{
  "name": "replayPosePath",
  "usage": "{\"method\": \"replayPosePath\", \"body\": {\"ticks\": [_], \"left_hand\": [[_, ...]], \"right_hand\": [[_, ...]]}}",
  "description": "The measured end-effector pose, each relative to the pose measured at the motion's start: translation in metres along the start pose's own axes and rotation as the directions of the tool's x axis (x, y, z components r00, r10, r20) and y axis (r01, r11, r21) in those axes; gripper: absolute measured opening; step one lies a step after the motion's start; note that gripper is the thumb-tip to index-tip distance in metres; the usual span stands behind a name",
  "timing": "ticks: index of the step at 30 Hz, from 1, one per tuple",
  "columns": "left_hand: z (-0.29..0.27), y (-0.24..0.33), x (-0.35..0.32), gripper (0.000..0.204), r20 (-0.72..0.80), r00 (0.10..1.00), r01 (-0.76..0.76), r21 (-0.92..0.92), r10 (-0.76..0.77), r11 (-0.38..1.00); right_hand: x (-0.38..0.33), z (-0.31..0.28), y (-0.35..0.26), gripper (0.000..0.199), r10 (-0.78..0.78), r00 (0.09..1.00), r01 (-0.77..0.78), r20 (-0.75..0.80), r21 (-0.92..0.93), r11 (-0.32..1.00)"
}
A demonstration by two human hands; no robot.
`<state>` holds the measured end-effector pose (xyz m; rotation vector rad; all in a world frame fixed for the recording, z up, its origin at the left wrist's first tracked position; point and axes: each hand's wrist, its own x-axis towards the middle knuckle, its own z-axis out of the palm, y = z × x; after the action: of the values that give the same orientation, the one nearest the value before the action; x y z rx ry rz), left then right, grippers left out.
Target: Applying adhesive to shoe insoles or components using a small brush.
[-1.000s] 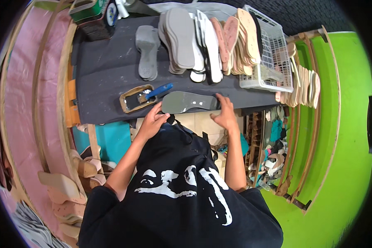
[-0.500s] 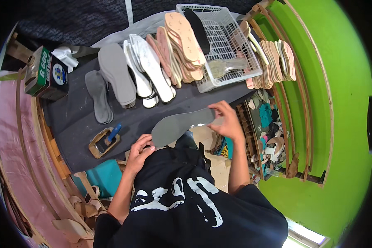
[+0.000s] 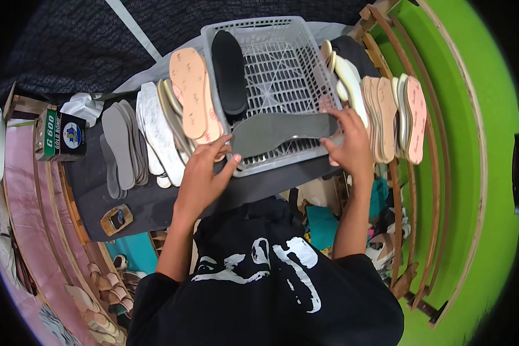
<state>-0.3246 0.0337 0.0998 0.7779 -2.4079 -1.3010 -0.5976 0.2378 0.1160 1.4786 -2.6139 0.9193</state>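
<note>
A dark grey shoe sole (image 3: 282,131), wide at its left end and narrow at its right, is held level between my two hands over the near part of a whitish plastic crate (image 3: 277,165). My left hand (image 3: 205,176) pinches its wide end between thumb and fingers. The narrow end is gripped by my right hand (image 3: 352,144), fingers at the far edge and thumb at the near one. Inside the crate, along its left wall, lie black soles (image 3: 229,72), stacked. The held sole hides part of the crate's floor.
Left of the crate stand stacks of beige insoles (image 3: 187,92), white soles (image 3: 160,135) and grey soles (image 3: 120,141). A cut-open container (image 3: 116,219) and a green-and-black tin (image 3: 61,135) are farther left. More beige insoles (image 3: 380,118) line the right, beside a wooden rack (image 3: 435,173).
Both hands have carried the grey sole forward and slightly right, from above the table's near edge to over the crate. The view has shifted, bringing the crate nearer the middle.
</note>
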Motion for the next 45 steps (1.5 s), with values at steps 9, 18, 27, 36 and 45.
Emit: {"method": "replayPosePath", "body": {"ticks": [9,18,27,36,45], "left_hand": [[0.058,0.027,0.015,0.063,-0.007,0.997,0.07,0.541,-0.079,0.838],[0.067,0.036,0.012,0.062,-0.122,0.992,0.102,0.629,-0.033,0.771],[0.021,0.008,-0.029,0.026,-0.268,0.955,-0.036,0.317,0.126,0.948],[-0.029,-0.137,-0.144,0.02,-0.286,0.939,0.215,0.052,-0.192,0.975],[-0.092,-0.231,-0.23,0.061,0.068,0.997,0.006,0.317,-0.029,0.948]], "right_hand": [[0.016,0.033,0.039,0.071,0.007,0.967,0.063,0.255,-0.264,0.962],[0.022,0.032,0.038,0.074,-0.041,0.946,0.126,0.321,-0.248,0.96],[0.016,0.048,-0.021,0.062,-0.19,0.969,0.185,0.155,0.046,0.982],[-0.05,0.164,-0.2,0.035,-0.587,0.784,0.394,0.201,0.57,0.721],[-0.135,0.299,-0.282,0.061,-0.365,0.805,0.307,0.467,0.198,0.931]]}}
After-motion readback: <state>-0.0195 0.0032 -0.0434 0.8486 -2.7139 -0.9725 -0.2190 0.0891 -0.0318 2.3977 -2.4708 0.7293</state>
